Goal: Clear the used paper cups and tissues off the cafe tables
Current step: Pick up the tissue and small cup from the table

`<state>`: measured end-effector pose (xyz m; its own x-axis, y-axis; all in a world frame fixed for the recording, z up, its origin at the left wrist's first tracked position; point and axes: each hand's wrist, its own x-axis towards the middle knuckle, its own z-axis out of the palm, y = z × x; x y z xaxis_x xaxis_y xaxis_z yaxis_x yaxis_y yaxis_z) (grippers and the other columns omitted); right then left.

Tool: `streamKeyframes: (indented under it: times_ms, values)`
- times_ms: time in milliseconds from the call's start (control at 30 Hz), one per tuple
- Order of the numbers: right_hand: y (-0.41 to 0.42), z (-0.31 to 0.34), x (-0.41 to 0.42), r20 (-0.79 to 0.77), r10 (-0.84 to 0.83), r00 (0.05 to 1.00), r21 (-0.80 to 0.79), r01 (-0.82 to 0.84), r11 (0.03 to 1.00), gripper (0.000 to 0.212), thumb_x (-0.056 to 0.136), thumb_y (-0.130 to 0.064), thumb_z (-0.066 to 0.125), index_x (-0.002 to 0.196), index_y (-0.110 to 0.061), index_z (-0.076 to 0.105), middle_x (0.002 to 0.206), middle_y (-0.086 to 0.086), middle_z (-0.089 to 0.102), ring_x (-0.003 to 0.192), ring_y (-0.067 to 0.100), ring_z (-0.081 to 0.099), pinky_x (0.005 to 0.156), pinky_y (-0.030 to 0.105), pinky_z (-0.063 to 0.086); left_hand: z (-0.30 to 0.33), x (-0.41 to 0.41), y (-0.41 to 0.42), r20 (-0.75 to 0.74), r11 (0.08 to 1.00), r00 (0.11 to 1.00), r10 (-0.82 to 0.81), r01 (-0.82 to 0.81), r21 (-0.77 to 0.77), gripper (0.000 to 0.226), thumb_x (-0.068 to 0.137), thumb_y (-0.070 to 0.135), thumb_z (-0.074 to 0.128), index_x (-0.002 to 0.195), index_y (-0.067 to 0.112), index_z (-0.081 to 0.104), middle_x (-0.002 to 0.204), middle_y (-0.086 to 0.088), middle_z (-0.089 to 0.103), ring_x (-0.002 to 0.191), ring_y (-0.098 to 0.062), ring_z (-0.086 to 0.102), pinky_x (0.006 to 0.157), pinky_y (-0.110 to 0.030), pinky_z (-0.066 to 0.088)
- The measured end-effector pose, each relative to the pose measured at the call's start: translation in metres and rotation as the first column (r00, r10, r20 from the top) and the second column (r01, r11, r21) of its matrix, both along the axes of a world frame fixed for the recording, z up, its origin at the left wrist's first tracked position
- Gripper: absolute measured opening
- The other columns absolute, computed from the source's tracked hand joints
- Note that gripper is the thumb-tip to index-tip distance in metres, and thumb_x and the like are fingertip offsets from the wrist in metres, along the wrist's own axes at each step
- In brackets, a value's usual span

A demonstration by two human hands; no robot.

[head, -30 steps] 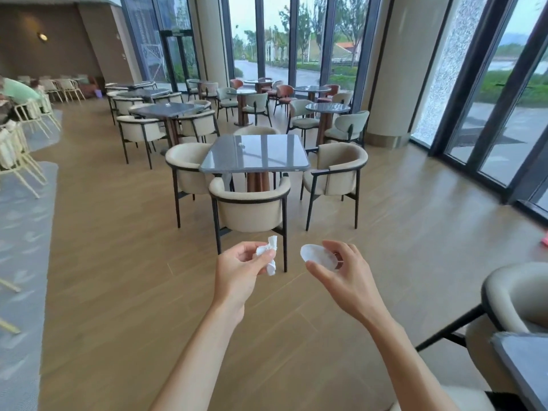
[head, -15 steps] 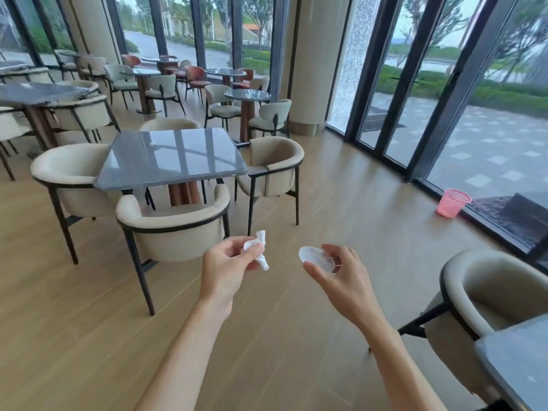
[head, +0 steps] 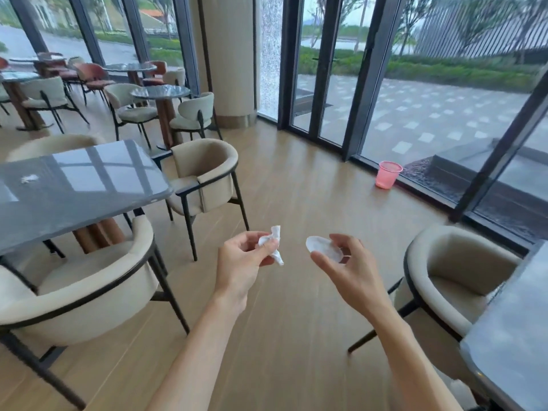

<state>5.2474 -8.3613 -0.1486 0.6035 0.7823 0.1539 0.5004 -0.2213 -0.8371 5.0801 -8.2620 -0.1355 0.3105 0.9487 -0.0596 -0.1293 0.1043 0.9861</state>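
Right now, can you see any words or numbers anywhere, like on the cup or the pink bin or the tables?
None: no word, number, label or sign can be read anywhere in this picture.
Squashed white paper cup in the right hand: plain, no print visible.
Crumpled white tissue in the left hand: plain.
Pink plastic mesh bin on the floor by the window: no label visible.
Grey glossy square table: only window reflections and a small white scrap.

I see a crumpled white paper tissue (head: 272, 244), a squashed translucent white cup (head: 324, 249), a glossy grey stone-look tabletop (head: 89, 185), matt wood-plank flooring (head: 296, 188) and a pink perforated plastic bin (head: 388, 175).
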Motion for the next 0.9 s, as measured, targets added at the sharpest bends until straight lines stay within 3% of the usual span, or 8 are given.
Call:
streamKeyframes:
  times_ms: [200, 300, 567, 900]
  values:
    - [0.069, 0.011, 0.116, -0.035, -0.081, 0.996, 0.043, 0.083, 0.996, 0.054, 0.083, -0.041, 0.077, 0.129, -0.022, 0.058, 0.118, -0.009, 0.058, 0.11, 0.01, 0.058, 0.09, 0.027, 0.047, 0.016, 0.124, 0.082, 0.002, 0.997, 0.997, -0.073, 0.073, 0.028, 0.019, 0.085, 0.01, 0.079, 0.1, 0.0, 0.072, 0.078, -0.02, 0.073, 0.07, -0.021, 0.069, 0.078, -0.033, 0.061]
    - [0.098, 0.018, 0.163, -0.026, -0.109, 0.994, 0.064, 0.111, 0.992, 0.052, 0.083, -0.038, 0.078, 0.128, -0.021, 0.059, 0.116, -0.012, 0.059, 0.111, 0.01, 0.058, 0.093, 0.029, 0.048, 0.023, 0.173, 0.118, 0.017, 0.993, 0.994, -0.108, 0.107, 0.045, 0.021, 0.085, 0.01, 0.079, 0.101, -0.002, 0.071, 0.077, -0.02, 0.072, 0.069, -0.021, 0.068, 0.074, -0.028, 0.06]
    - [0.187, 0.006, 0.261, -0.024, -0.145, 0.989, 0.039, 0.146, 0.988, 0.053, 0.083, -0.039, 0.078, 0.129, -0.022, 0.058, 0.118, -0.01, 0.059, 0.113, 0.01, 0.057, 0.095, 0.03, 0.049, 0.02, 0.282, 0.219, 0.062, 0.982, 0.98, -0.188, 0.185, 0.04, 0.023, 0.084, 0.011, 0.08, 0.1, -0.003, 0.071, 0.074, -0.017, 0.071, 0.069, -0.024, 0.068, 0.077, -0.031, 0.061]
    - [0.348, 0.003, 0.397, -0.01, -0.288, 0.958, 0.035, 0.288, 0.957, 0.053, 0.082, -0.036, 0.08, 0.127, -0.021, 0.058, 0.115, -0.007, 0.059, 0.109, 0.011, 0.058, 0.092, 0.029, 0.049, 0.011, 0.443, 0.393, 0.112, 0.95, 0.943, -0.313, 0.314, 0.009, 0.021, 0.084, 0.008, 0.08, 0.1, -0.004, 0.071, 0.075, -0.019, 0.071, 0.07, -0.027, 0.068, 0.071, -0.028, 0.058]
